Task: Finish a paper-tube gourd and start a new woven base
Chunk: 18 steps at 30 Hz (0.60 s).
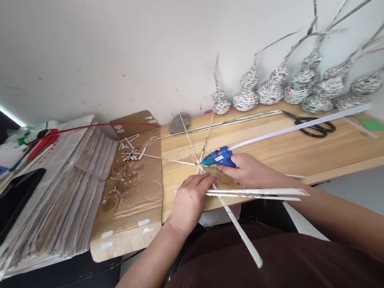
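Several thin rolled-paper sticks (pixel 239 232) cross in a star shape on the wooden board, some reaching past its front edge. My left hand (pixel 192 195) is closed over the sticks just in front of the crossing, fingers pressed together on them. In my right hand (pixel 243 170) is a blue glue gun (pixel 222 157), its nozzle at the crossing point. A long whitish glue stick (pixel 282 129) runs out of the gun's back to the right. Two more paper sticks (pixel 272 192) extend rightward from beside my left hand, in front of my right wrist.
Woven paper gourd shapes (pixel 270 92) line the wall. Black scissors (pixel 313 128), a grey stone (pixel 179 124) and a green piece (pixel 371 124) lie on the wooden board (pixel 341 152). Leftward are cardboard (pixel 134 217) with scraps, a paper stack (pixel 65 203) and a black phone (pixel 9 210).
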Available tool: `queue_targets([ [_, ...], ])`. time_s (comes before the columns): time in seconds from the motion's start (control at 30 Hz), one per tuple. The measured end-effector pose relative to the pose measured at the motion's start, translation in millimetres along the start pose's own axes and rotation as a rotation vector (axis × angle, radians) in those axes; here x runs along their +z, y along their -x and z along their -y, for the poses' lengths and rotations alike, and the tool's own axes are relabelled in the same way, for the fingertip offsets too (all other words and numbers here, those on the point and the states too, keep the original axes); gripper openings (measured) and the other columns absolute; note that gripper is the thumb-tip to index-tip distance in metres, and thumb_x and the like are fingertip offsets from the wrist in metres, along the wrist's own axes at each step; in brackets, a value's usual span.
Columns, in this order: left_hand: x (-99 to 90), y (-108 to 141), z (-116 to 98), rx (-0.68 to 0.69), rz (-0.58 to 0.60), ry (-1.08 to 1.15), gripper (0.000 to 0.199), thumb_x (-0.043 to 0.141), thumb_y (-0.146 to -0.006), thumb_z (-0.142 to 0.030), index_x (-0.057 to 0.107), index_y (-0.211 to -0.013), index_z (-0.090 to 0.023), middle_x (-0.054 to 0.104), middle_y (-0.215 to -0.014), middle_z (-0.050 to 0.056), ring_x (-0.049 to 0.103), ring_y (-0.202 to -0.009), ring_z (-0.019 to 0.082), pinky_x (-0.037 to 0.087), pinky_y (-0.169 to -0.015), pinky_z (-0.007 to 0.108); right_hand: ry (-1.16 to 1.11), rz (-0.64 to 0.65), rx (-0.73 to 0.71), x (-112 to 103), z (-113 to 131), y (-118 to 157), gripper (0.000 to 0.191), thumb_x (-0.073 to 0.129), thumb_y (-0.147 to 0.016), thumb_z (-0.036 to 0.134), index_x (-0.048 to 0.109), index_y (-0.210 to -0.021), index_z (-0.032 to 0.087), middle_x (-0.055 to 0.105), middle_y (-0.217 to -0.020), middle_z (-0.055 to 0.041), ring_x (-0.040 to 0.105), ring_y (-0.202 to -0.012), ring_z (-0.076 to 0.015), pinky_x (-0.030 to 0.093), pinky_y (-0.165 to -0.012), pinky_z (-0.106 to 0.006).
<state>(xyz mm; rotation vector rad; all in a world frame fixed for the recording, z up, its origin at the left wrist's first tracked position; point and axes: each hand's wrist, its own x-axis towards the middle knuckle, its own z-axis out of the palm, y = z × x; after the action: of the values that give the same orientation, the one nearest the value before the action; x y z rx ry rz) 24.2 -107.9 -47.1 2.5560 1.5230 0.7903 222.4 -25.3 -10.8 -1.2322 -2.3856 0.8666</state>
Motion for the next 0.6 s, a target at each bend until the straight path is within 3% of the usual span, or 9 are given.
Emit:
queue_targets([
  [0.43,6.4,3,1,0.078,0.003,-0.019,0.038,0.052,-0.089,-0.008,0.056,-0.126,-0.016,0.064,-0.124,0.014,0.06,-0.117,0.022,0.051,-0.1,0.041,0.117,-0.053,-0.027,7,1,3,0.032,0.053,-0.093,0.044,0.073,-0.098,0.019,0.075,-0.094,-0.0108,0.068,-0.09,-0.027,0.046,-0.077,-0.03],
  [0.6,-6.4,4,-19,0.082,0.08,0.002,0.037,0.05,-0.092,-0.01,0.056,-0.127,-0.018,0.063,-0.128,0.013,0.062,-0.116,0.022,0.053,-0.097,0.038,0.198,-0.03,-0.029,5,4,1,0.033,0.049,-0.094,0.043,0.071,-0.096,0.018,0.075,-0.094,-0.0114,0.069,-0.09,-0.026,0.045,-0.075,-0.029],
])
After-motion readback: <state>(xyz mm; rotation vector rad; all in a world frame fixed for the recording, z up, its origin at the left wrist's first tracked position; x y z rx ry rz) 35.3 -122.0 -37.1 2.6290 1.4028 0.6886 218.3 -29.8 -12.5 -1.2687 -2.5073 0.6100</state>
